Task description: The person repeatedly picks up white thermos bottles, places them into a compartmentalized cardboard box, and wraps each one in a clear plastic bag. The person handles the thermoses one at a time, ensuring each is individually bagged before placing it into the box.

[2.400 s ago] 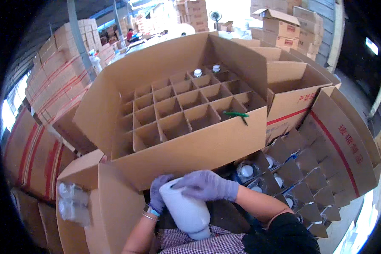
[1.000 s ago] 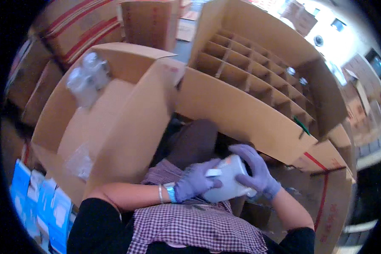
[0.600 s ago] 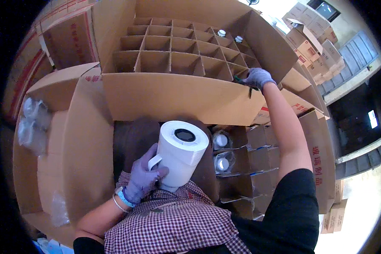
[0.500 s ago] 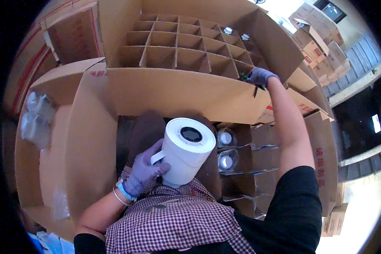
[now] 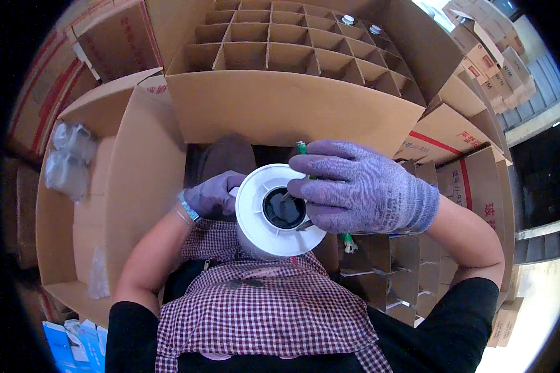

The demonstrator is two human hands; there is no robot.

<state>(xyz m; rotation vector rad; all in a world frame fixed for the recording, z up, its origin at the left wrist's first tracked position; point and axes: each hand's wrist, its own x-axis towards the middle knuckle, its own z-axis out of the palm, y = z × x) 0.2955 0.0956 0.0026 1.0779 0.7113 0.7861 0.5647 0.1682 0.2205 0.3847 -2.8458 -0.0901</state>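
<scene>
A white jug-like vessel (image 5: pixel 252 219) with a side handle is held over my lap, a round end with a dark circular centre facing up. My left hand (image 5: pixel 213 195) is closed on its handle side. Above the vessel's right side, my right hand (image 5: pixel 368 191) grips a tool (image 5: pixel 302 148) with green-wrapped parts. Slim metal tips show by the dark centre; the hand hides the tool's middle, so its exact kind is unclear. Both hands wear purple-grey gloves.
Ahead stands a large carton (image 5: pixel 292 102) with cardboard dividers and two white-topped items (image 5: pixel 348 20) at its far right. An open carton (image 5: pixel 115 186) on the left holds clear plastic-wrapped items (image 5: pixel 71 158). Another divided carton (image 5: pixel 404 267) is at my right.
My right hand has come back from the large carton's front edge to the vessel, bringing the green-wrapped tool. The vessel has tilted so its round end faces up more.
</scene>
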